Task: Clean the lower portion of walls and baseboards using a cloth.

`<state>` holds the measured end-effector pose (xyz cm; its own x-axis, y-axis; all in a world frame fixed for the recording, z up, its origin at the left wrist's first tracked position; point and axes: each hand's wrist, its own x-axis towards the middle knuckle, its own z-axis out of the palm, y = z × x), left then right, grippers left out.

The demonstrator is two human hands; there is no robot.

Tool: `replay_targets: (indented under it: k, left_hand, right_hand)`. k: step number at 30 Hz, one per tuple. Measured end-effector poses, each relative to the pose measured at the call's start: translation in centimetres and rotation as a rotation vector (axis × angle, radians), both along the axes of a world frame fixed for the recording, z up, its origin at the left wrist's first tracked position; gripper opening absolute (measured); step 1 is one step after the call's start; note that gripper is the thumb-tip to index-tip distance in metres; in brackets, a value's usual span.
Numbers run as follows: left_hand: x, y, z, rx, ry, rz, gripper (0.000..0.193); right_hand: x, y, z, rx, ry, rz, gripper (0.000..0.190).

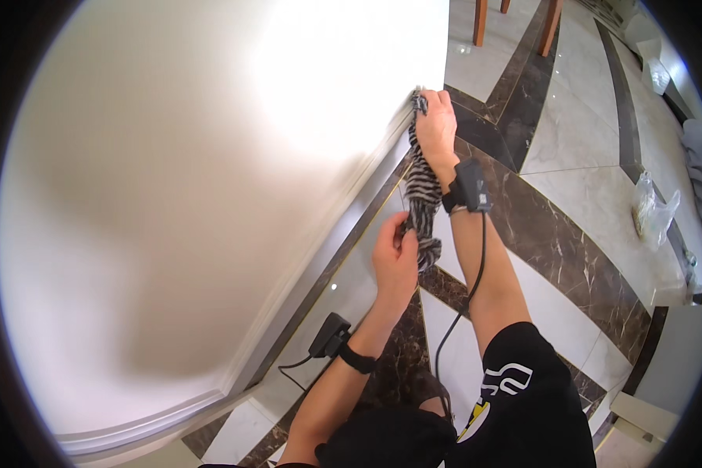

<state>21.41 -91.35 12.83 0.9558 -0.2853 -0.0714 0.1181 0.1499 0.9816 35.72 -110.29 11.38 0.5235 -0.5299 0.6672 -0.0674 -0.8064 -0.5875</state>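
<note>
A black-and-white striped cloth point(424, 181) hangs bunched lengthwise between my two hands. My right hand point(437, 123) grips its upper end and presses it against the ledge of the white skirting board point(380, 149), close to the wall's corner. Lower down, my left hand point(396, 248) pinches the cloth near its loose, curled end. The cloth hides part of the fingers of both hands. Each wrist wears a black strap with a cabled box, the right box point(474, 184) and the left box point(329, 334).
A broad white wall point(152, 205) rises along my left. The floor has pale tiles and dark marble bands point(556, 263). Wooden furniture legs point(479, 23) stand beyond the corner. A clear plastic bag point(655, 210) lies on the floor to the right, near a grey cloth-like item point(699, 152).
</note>
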Motion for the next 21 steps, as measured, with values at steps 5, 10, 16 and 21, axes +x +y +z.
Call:
replay_targets:
  k: [5,10,16,21]
  left_hand:
    - [-0.6,0.0,0.0,0.109,-0.020,-0.117,0.023]
    - [-4.1,4.4,-4.6,0.100,0.068,-0.087,0.020]
    - [-10.0,9.5,-10.0,0.104,0.116,-0.026,0.019]
    - [-8.3,8.9,-6.7,0.237,0.028,0.031,0.020]
  right_hand:
    - [-1.0,1.0,0.0,-0.059,0.023,-0.024,0.019]
    - [-5.4,13.0,-0.6,-0.071,0.153,0.146,0.022]
    - [-12.7,22.2,0.3,0.046,0.072,0.643,0.034]
    - [-11.0,16.2,-0.7,0.292,0.011,0.567,0.045]
